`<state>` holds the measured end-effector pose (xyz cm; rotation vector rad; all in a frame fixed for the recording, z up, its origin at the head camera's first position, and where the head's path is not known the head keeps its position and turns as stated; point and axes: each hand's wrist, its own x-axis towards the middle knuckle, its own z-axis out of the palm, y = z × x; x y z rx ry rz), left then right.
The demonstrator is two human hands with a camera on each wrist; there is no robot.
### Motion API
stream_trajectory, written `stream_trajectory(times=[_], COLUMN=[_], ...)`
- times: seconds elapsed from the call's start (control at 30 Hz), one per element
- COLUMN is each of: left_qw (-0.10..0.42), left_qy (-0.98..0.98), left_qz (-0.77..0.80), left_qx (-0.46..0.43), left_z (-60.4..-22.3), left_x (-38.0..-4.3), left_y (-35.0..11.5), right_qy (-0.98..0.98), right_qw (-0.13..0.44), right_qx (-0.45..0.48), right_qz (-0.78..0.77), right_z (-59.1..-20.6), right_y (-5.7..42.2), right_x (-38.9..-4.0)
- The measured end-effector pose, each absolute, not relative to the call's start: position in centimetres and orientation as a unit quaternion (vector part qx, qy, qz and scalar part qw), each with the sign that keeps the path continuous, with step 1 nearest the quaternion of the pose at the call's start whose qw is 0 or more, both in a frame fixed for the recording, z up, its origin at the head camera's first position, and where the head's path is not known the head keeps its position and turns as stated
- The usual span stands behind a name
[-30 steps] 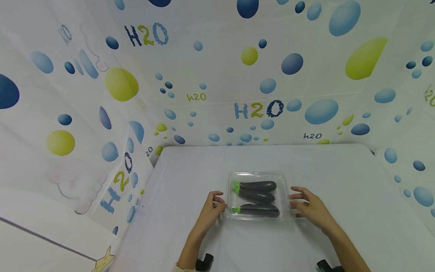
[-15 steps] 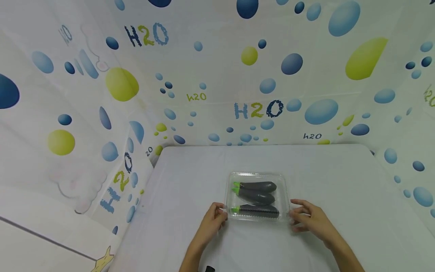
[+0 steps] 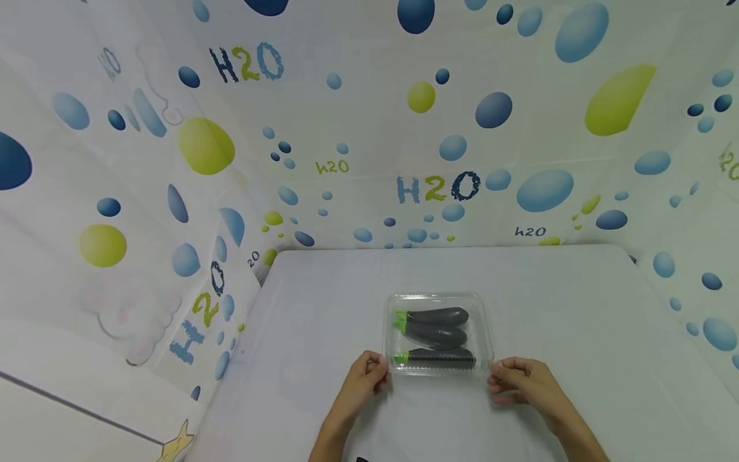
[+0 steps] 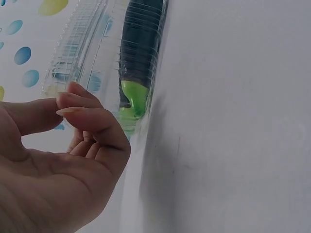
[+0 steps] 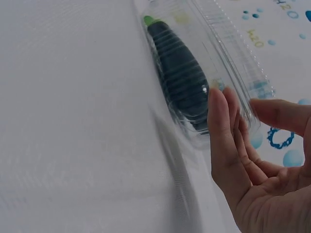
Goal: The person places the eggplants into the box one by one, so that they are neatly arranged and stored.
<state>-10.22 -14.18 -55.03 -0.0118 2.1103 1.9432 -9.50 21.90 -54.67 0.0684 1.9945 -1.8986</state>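
A clear plastic clamshell box [image 3: 484, 321] lies on the white table with three toy-like eggplants inside. Two of them, the upper eggplant [image 3: 439, 316] and the middle eggplant [image 3: 435, 335], lie side by side, green stems to the left. The front eggplant [image 3: 441, 359] shows through the ribbed front wall. At the box's near left corner my left hand [image 3: 364, 378] pinches the rim between thumb and fingers. My right hand [image 3: 528, 384] holds the near right corner, thumb on the rim and fingers against the side wall [image 5: 194, 131] in the right wrist view.
The white-covered table [image 3: 323, 289] extends around the box on all sides. Behind it hangs a white curtain [image 3: 375, 115] printed with blue and green drops and H2O lettering, continuing down both sides.
Both hands have slid toward me along the box's sides to its near corners, and their fingers have closed on the rim. The box and eggplants have hardly moved.
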Motion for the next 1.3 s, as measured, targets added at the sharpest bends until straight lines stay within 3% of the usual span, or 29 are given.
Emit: stream_trajectory(times=[1.3], left_qw=[0.141], left_qy=[0.668], left_qz=[0.73], left_qx=[-0.023], left_z=[-55.0], left_x=[-10.3], left_y=[-13.2], right_qy=[0.639], right_qw=[0.161], right_qx=[0.048], right_qz=[-0.75], right_z=[-55.5], right_y=[21.9], right_x=[-9.3])
